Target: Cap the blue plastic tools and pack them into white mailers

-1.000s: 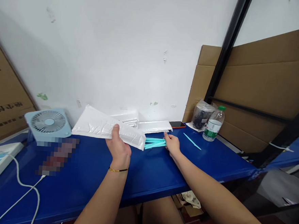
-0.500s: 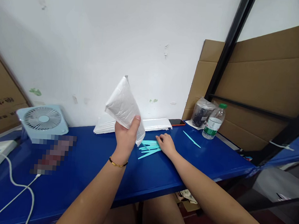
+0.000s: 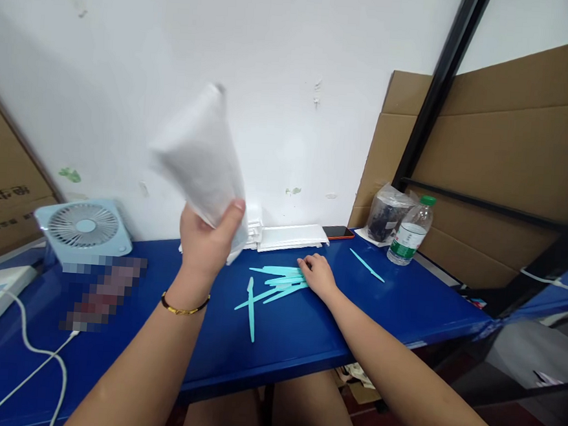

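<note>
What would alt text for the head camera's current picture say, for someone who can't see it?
A left hand holds a white packet above a blue table while the right hand lies over scattered turquoise sticks. More white packets lie behind; a fan sits left, a bottle right.

Two bare arms, seen from the wearer's own head. The left forearm point(image 3: 137, 365) climbs from the lower edge, leaning to the right, to a wrist point(image 3: 192, 286) roughly in line with it; above, the left grip point(image 3: 207, 237) stands upright and closed, the thumb point(image 3: 232, 216) slanting up and to the right, the fingers point(image 3: 187, 224) curled on the opposite side and largely hidden. The right forearm point(image 3: 391, 350) runs from the lower right, up and to the left, nearly straight at the wrist. The right grip point(image 3: 319, 275) lies lower, its back upward, fingers bent and close together, underside concealed. Below, between the forearms, bare thighs point(image 3: 314, 403) show in part
</note>
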Available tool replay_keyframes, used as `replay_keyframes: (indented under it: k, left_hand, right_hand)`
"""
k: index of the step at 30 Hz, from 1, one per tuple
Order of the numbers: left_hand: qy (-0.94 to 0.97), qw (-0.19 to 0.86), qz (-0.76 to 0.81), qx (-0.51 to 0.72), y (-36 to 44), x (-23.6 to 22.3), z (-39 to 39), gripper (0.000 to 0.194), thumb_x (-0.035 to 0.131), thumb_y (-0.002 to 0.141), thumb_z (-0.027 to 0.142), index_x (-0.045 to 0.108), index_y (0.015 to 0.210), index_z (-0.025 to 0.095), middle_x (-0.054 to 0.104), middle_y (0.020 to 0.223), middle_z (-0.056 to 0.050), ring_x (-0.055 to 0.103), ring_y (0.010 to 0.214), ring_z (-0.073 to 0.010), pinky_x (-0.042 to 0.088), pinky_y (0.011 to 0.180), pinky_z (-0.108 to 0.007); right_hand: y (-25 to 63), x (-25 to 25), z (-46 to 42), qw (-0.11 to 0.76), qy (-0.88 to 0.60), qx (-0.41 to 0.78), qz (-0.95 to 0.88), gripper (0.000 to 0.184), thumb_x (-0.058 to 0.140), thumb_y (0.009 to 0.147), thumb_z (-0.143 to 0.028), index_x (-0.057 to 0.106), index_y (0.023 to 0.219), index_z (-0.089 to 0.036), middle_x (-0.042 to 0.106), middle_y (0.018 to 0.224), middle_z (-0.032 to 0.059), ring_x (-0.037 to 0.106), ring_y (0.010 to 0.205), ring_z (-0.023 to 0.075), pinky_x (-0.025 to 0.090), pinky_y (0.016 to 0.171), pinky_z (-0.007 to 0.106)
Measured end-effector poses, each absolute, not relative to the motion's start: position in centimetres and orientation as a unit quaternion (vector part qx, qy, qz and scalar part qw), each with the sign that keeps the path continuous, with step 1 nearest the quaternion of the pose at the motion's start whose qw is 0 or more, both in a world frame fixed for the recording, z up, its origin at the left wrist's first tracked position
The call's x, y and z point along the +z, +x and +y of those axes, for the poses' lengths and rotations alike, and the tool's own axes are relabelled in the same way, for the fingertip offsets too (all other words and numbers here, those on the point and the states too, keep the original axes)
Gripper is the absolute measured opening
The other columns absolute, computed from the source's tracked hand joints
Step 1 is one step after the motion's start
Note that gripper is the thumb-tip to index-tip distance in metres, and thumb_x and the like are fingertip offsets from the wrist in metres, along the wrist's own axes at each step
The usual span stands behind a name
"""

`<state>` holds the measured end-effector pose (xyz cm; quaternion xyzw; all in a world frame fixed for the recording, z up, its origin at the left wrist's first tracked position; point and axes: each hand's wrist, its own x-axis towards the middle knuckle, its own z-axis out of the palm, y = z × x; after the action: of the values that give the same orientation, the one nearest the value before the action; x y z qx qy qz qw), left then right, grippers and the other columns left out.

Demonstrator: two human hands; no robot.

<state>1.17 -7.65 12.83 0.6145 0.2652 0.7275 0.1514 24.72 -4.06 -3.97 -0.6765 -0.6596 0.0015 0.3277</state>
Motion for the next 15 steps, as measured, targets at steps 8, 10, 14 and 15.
replay_keyframes:
  k: [8,10,14,15]
  left_hand:
    - [0.838,-0.053,0.471,0.271,-0.2,4.1,-2.4,0.051,0.058,0.072,0.031,0.050,0.122,0.023,0.059,0.115,-0.009,0.050,0.109,-0.0279,0.029,0.096,-0.041]
    - [0.844,-0.075,0.489,0.207,-0.7,2.4,-1.3,0.051,0.056,0.073,0.033,0.050,0.123,0.022,0.059,0.113,-0.010,0.049,0.110,-0.0278,0.026,0.097,-0.041]
    - [0.832,-0.074,0.529,0.152,-2.3,0.8,-0.1,0.067,0.060,0.069,0.046,0.044,0.129,0.020,0.053,0.122,-0.013,0.042,0.116,-0.0306,0.020,0.100,-0.044]
    - [0.829,-0.071,0.532,0.159,-2.7,0.8,-0.2,0.074,0.061,0.066,0.052,0.042,0.130,0.020,0.049,0.126,-0.014,0.038,0.119,-0.0320,0.019,0.101,-0.046]
  right_hand:
    - [24.8,-3.9,-4.1,0.345,-0.665,0.024,-0.662,0.030,0.044,0.087,-0.040,0.063,0.075,-0.021,0.059,0.081,0.0054,0.050,0.083,0.0200,0.034,0.072,0.030]
    - [24.9,-3.9,-4.1,0.345,-0.663,0.028,-0.663,0.028,0.044,0.087,-0.038,0.063,0.075,-0.021,0.059,0.081,0.0050,0.050,0.083,0.0198,0.034,0.072,0.030]
    - [24.9,-3.6,-4.4,0.342,-0.643,0.053,-0.684,0.026,0.045,0.086,-0.039,0.065,0.079,-0.023,0.059,0.084,0.0039,0.049,0.083,0.0193,0.035,0.070,0.029]
    - [24.9,-3.5,-4.5,0.340,-0.635,0.057,-0.691,0.025,0.047,0.085,-0.040,0.066,0.080,-0.024,0.059,0.084,0.0035,0.049,0.083,0.0193,0.035,0.070,0.028]
